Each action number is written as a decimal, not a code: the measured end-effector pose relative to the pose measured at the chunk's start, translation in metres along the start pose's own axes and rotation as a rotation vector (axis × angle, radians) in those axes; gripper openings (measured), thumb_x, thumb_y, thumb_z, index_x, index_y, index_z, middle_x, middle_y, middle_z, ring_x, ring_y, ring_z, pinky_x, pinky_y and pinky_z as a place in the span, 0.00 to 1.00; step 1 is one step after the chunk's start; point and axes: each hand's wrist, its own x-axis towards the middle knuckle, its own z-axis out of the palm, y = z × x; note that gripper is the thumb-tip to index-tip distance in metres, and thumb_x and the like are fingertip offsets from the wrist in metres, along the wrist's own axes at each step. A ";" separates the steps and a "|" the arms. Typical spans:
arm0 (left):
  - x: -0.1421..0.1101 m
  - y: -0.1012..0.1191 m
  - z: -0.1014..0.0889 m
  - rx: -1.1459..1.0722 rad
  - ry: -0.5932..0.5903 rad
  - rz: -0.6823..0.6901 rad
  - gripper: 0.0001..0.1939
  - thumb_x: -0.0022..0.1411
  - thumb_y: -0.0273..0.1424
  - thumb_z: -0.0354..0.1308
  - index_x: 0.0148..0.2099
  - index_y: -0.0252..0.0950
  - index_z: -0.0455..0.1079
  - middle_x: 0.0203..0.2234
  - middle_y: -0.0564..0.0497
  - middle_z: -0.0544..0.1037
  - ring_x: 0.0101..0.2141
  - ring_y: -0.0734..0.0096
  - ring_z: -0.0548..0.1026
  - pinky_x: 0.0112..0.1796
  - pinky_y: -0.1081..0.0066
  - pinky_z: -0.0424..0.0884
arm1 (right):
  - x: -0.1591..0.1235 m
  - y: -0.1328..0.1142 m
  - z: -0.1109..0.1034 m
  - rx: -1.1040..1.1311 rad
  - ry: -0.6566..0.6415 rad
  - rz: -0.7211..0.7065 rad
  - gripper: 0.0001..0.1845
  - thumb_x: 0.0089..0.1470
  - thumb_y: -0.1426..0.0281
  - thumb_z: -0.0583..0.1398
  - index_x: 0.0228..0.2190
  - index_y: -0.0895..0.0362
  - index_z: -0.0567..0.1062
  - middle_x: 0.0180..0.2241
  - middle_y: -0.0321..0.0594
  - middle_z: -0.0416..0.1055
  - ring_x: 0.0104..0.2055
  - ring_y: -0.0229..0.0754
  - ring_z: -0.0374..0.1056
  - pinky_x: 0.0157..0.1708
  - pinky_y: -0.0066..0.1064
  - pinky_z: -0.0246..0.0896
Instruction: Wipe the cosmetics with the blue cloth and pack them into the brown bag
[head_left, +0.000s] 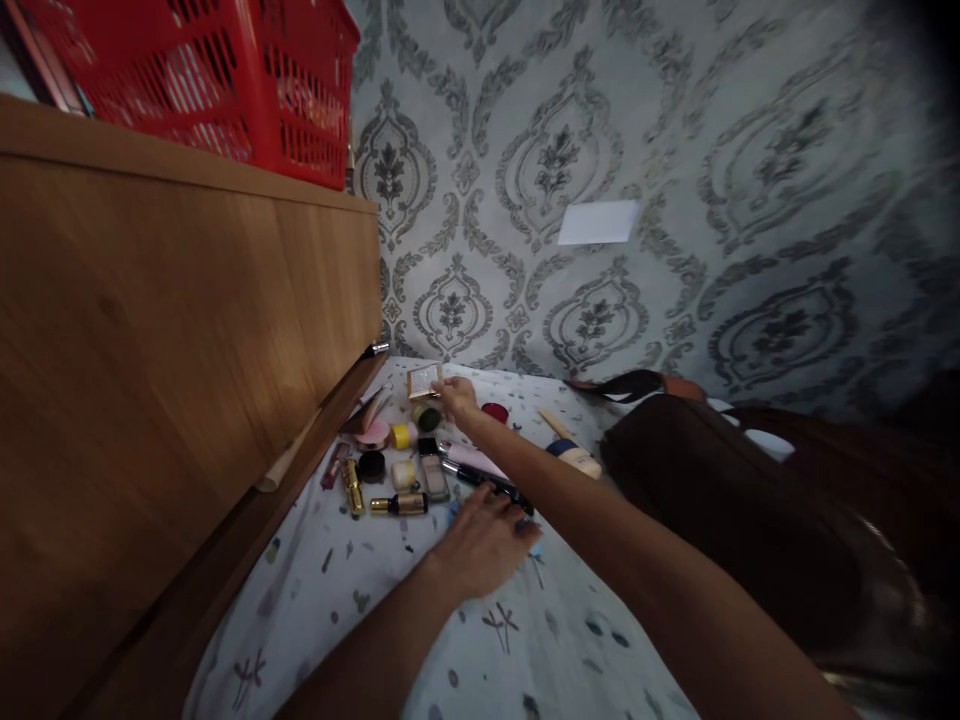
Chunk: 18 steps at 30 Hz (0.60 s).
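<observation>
My right hand (457,398) reaches to the far end of the cloth, fingers pinched on the edge of a square, gold-rimmed compact (424,382) with a glittery top. Closer to me, my left hand (486,540) lies with its fingers spread on the cloth, by a long black tube (469,474). Left of it are a foundation bottle (434,478), a small dark bottle with a gold cap (400,504) and a gold tube (352,487). Behind these sit a black round jar (371,466), a yellow-lidded jar (403,435), a pink compact (373,433) and a dark green jar (427,417).
A wooden cabinet (187,330) stands along the left, topped by a red plastic basket (255,90). Patterned wallpaper (555,160) closes off the back. A dark brown bag (720,510) lies on the right, near a brush (556,424) and a round, dark-blue-and-beige item (576,458).
</observation>
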 end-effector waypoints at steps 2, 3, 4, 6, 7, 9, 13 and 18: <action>0.000 -0.001 -0.002 0.011 -0.020 -0.007 0.08 0.67 0.25 0.53 0.46 0.35 0.72 0.38 0.47 0.79 0.45 0.61 0.74 0.57 0.55 0.62 | -0.012 0.010 -0.015 0.061 0.013 0.023 0.16 0.63 0.62 0.60 0.47 0.60 0.73 0.44 0.43 0.74 0.40 0.41 0.73 0.39 0.37 0.72; 0.000 -0.002 -0.004 0.018 -0.028 -0.016 0.08 0.67 0.25 0.53 0.46 0.35 0.72 0.38 0.47 0.79 0.45 0.60 0.74 0.57 0.56 0.62 | -0.019 0.016 -0.022 0.084 0.026 0.030 0.16 0.63 0.62 0.60 0.45 0.61 0.74 0.40 0.42 0.75 0.37 0.40 0.73 0.36 0.34 0.72; 0.000 -0.003 -0.005 0.021 -0.035 -0.027 0.08 0.67 0.24 0.53 0.46 0.35 0.72 0.38 0.46 0.79 0.45 0.60 0.74 0.56 0.56 0.62 | -0.025 0.021 -0.029 0.104 0.040 0.035 0.15 0.62 0.62 0.60 0.42 0.61 0.76 0.35 0.41 0.76 0.33 0.39 0.73 0.32 0.31 0.71; 0.000 -0.004 -0.008 0.017 -0.037 -0.054 0.09 0.66 0.24 0.53 0.46 0.35 0.72 0.38 0.46 0.79 0.45 0.60 0.74 0.56 0.56 0.63 | -0.037 0.033 -0.043 0.125 0.071 0.041 0.13 0.57 0.62 0.62 0.36 0.61 0.77 0.28 0.39 0.75 0.28 0.39 0.71 0.26 0.28 0.66; 0.000 -0.005 -0.009 0.005 -0.033 -0.065 0.09 0.66 0.24 0.53 0.46 0.35 0.72 0.39 0.46 0.79 0.45 0.59 0.74 0.55 0.56 0.63 | -0.043 0.039 -0.050 0.127 0.085 0.039 0.12 0.55 0.63 0.63 0.33 0.60 0.77 0.26 0.38 0.75 0.27 0.39 0.71 0.25 0.27 0.64; -0.001 -0.008 -0.010 -0.026 -0.019 -0.092 0.08 0.66 0.24 0.54 0.45 0.35 0.73 0.38 0.46 0.79 0.44 0.59 0.74 0.53 0.57 0.65 | -0.053 0.052 -0.061 0.119 0.101 0.027 0.10 0.50 0.64 0.64 0.30 0.59 0.77 0.24 0.37 0.74 0.28 0.40 0.70 0.25 0.27 0.63; -0.001 -0.016 -0.012 -0.057 0.009 -0.182 0.06 0.65 0.24 0.55 0.42 0.36 0.73 0.37 0.47 0.78 0.44 0.60 0.74 0.49 0.60 0.68 | -0.070 0.075 -0.079 0.077 0.107 -0.001 0.09 0.48 0.65 0.64 0.31 0.58 0.78 0.26 0.39 0.76 0.31 0.42 0.72 0.30 0.29 0.64; -0.003 -0.026 -0.011 -0.053 0.060 -0.303 0.08 0.63 0.22 0.54 0.42 0.35 0.72 0.40 0.45 0.78 0.47 0.59 0.73 0.51 0.59 0.66 | -0.088 0.089 -0.096 0.006 0.105 -0.043 0.12 0.49 0.67 0.64 0.37 0.58 0.78 0.29 0.41 0.78 0.33 0.44 0.73 0.33 0.30 0.64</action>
